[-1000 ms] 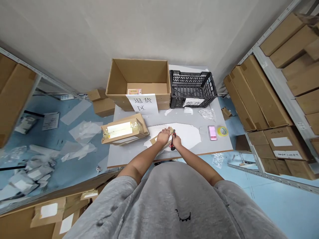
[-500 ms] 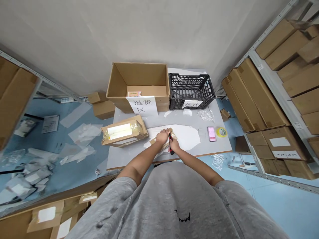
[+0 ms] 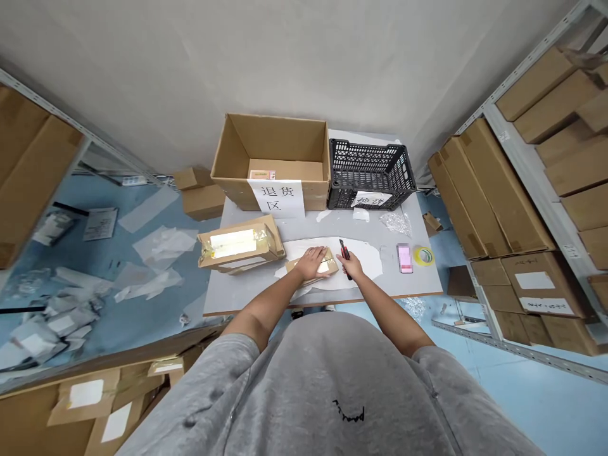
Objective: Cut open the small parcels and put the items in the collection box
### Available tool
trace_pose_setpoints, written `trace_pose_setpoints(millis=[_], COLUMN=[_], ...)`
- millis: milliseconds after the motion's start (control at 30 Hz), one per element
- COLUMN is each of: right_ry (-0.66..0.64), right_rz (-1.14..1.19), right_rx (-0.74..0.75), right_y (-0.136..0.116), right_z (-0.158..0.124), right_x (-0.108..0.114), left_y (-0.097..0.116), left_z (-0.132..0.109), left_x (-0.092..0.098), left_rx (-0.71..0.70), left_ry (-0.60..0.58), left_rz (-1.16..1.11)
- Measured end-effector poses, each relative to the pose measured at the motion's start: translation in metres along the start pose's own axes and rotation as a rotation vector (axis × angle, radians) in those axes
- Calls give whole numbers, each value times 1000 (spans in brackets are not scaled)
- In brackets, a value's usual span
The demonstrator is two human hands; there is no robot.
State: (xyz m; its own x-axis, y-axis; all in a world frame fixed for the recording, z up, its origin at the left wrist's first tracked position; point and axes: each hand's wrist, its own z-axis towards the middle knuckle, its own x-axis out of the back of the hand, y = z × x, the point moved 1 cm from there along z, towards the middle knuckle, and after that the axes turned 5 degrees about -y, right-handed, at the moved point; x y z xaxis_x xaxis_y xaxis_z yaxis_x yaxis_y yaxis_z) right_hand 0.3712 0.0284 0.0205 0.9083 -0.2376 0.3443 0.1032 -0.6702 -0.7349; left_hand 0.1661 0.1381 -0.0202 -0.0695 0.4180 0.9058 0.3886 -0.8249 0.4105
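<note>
My left hand [image 3: 310, 263] lies flat on a small brown cardboard box [image 3: 331, 265] with a white label, its fingers stretched over the top. The box rests on a white sheet [image 3: 368, 258] on the table. To its right, my right hand [image 3: 353, 266] is closed around a red and black utility knife [image 3: 345, 253], whose tip points away from me and stands apart from the box. A larger taped cardboard box [image 3: 240, 244] with a white label sits left of my left hand.
At the table's back stand a big open carton [image 3: 316, 193] with a small box [image 3: 262, 174] inside and a black plastic crate [image 3: 368, 183]. A phone-like pink item [image 3: 405, 258], yellow tape roll [image 3: 423, 256] and bubble wrap [image 3: 396, 223] lie right. Loaded shelves [image 3: 522, 152] flank the right.
My right hand has moved the utility knife off the small box to the right. The box now lies flatter, with its white label showing, under my left hand. The view has shifted slightly.
</note>
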Motion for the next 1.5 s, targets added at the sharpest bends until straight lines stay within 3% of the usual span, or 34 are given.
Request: trace_pose_setpoints(millis=[133, 267, 467, 567, 700, 833, 1033, 1133, 1300, 1500], right_ry=[-49, -33, 72, 5, -119, -81, 17, 4, -152, -320], right_rz=[-51, -55, -240, -200, -31, -29, -319, -276, -74, 48], right_rx=[-20, -41, 34, 47, 19, -3, 57, 39, 25, 1], right_y=[-10, -11, -8, -4, 1, -2, -11, -13, -9, 22], right_z=[27, 43, 43, 39, 39, 44, 46, 46, 33, -9], right_x=[-17, -24, -26, -25, -22, -24, -28, -27, -15, 19], left_y=[17, 37, 58, 63, 65, 63, 64, 65, 58, 52], left_z=[-10, -9, 6, 7, 6, 9, 7, 6, 10, 20], left_x=[7, 8, -1, -7, -14, -13, -10, -8, -1, 2], left_rx=[-38, 143, 312, 360, 382, 409, 431, 436, 427, 466], left_ry=[-29, -33, 46, 59, 56, 51, 16, 26, 26, 14], left_rz=[-20, -51, -106, -120, -107, -94, -115, -142, -207, -263])
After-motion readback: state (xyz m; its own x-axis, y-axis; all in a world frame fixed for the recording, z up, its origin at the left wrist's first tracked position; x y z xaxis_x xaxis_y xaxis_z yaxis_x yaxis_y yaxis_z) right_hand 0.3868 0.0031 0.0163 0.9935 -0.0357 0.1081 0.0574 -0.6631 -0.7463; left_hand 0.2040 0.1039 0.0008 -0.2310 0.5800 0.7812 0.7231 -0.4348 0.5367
